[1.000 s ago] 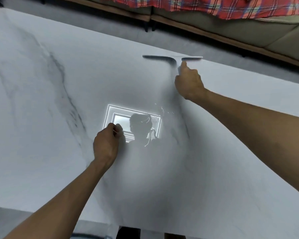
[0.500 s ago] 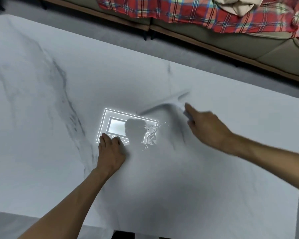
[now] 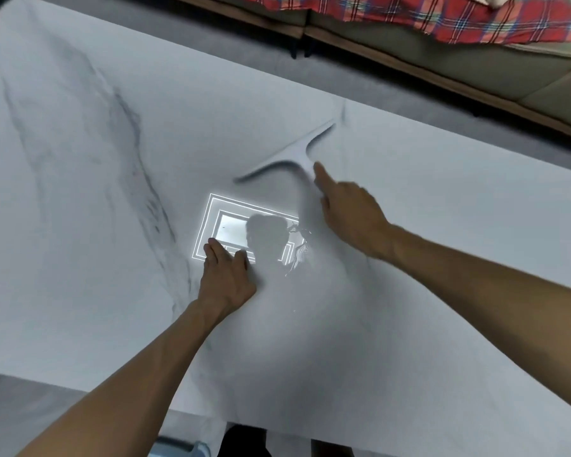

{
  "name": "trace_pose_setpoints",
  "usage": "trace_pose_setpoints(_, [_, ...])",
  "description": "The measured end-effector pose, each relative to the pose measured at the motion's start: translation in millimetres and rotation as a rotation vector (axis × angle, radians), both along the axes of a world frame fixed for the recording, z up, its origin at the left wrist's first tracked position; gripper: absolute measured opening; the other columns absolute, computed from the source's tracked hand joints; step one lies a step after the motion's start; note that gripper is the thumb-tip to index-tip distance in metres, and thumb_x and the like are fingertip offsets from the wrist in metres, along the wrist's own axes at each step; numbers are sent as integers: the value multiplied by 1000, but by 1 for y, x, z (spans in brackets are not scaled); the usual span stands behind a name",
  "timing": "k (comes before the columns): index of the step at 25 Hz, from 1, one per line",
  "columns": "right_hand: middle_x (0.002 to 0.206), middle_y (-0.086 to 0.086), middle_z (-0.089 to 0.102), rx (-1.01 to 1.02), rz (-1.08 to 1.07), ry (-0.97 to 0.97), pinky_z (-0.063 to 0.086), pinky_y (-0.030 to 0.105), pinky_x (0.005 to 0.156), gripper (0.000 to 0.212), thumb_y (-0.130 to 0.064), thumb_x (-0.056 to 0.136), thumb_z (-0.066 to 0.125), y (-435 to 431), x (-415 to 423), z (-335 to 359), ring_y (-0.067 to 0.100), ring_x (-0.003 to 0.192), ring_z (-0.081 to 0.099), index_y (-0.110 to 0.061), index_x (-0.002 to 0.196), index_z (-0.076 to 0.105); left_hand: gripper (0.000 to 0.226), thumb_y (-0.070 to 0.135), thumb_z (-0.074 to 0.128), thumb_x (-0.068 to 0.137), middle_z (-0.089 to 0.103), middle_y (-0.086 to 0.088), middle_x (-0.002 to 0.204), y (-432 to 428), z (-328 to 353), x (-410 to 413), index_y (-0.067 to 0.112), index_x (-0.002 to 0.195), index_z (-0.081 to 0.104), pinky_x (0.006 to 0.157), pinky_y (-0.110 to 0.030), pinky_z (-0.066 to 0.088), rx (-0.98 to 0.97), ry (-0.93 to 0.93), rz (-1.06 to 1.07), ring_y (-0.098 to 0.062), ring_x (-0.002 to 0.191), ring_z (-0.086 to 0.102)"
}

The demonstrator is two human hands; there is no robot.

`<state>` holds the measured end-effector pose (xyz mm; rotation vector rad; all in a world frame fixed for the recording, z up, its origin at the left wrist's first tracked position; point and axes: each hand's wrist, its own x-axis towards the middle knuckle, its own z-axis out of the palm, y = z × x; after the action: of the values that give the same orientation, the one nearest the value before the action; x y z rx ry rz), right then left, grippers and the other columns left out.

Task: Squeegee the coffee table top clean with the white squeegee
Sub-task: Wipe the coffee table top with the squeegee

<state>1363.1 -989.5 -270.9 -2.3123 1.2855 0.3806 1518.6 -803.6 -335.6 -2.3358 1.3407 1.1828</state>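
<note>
- Shows the white squeegee [image 3: 287, 153] drawn back from the far edge of the coffee table top [image 3: 80, 291], its place one second ago, to the middle of the slab.
- Records a turn of the blade as well: then parallel to the far edge, now slanted, left end nearer the person, right end farther off.
- Finds little further travel against half a second ago: same slant, same region just beyond the ceiling-light reflection [image 3: 211, 222].
- Suggests one pulling stroke over the far half nearly done; judges the near half and the left side still to be wiped.
- Clasps the handle with the right hand [image 3: 350, 212], index finger laid straight along it toward the blade, remaining fingers curled and partly hidden.
- Rests the left hand [image 3: 226, 275] flat on the top at the near left corner of the reflection, fingers straight, grasping nothing; more curled one second ago.
- Notes streaks of liquid [image 3: 298, 250] gleaming beside the reflection, between the two hands, on the near side of the blade; hence probably in the path of a continued pull.
- Presents the squeegee as T-shaped, white to pale grey, close in tone to the marble-veined top: long thin blade, short handle joined at mid-blade.
- Cannot confirm full contact of the blade edge with the surface.
- Includes a red plaid blanket [image 3: 475, 18] beyond the table.
</note>
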Motion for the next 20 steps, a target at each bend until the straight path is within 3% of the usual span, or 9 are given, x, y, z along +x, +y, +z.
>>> trace_pose_setpoints(4, [93, 10, 57, 49, 218, 117, 38, 35, 59, 69, -19, 95, 42, 45, -87, 8, 36, 73, 60, -34, 153, 7, 30, 8, 38, 89, 4, -47, 147, 3, 3, -3, 7, 114, 55, 114, -49, 25, -19, -33, -46, -56, 140, 8])
trace_pose_setpoints(6, [83, 4, 50, 61, 241, 186, 40, 34, 56, 72, -19, 94, 44, 58, -134, 19, 31, 64, 57, -34, 153, 6, 29, 7, 34, 91, 18, -47, 141, 4, 4, -4, 3, 108, 57, 109, -49, 32, -68, -56, -14, -56, 134, 21])
trace_pose_setpoints(9, [77, -1, 43, 68, 254, 264, 43, 33, 55, 69, -21, 95, 42, 66, -177, 42, 24, 58, 50, -32, 154, 8, 26, 0, 40, 87, 45, -33, 115, 9, 8, -8, -5, 103, 60, 87, -46, 40, -230, -123, 0, -45, 105, 44])
trace_pose_setpoints(11, [83, 4, 55, 77, 198, 192, 50, 37, 63, 65, -23, 96, 42, 56, -180, 54, 30, 69, 58, -30, 153, 12, 22, -3, 45, 82, 47, -27, 105, 16, 11, -16, -7, 98, 60, 80, -45, 40, -256, -131, -2, -42, 95, 46])
trace_pose_setpoints(15, [108, 24, 65, -51, -40, -68, 50, 42, 80, 53, -19, 95, 47, -19, -122, 46, 45, 96, 62, -20, 145, 31, 42, 3, 49, 80, 38, -33, 128, 25, 6, -43, -2, 122, 50, 99, -45, 37, -156, -64, -46, -47, 119, 38])
trace_pose_setpoints(20, [116, 25, 57, 30, -406, -36, 42, 39, 73, 36, -14, 92, 37, -91, -56, 13, 46, 107, 52, -13, 128, 38, 38, 8, 49, 79, 35, -33, 129, 22, 4, -56, 1, 116, 48, 98, -43, 38, -123, -83, -62, -47, 120, 35])
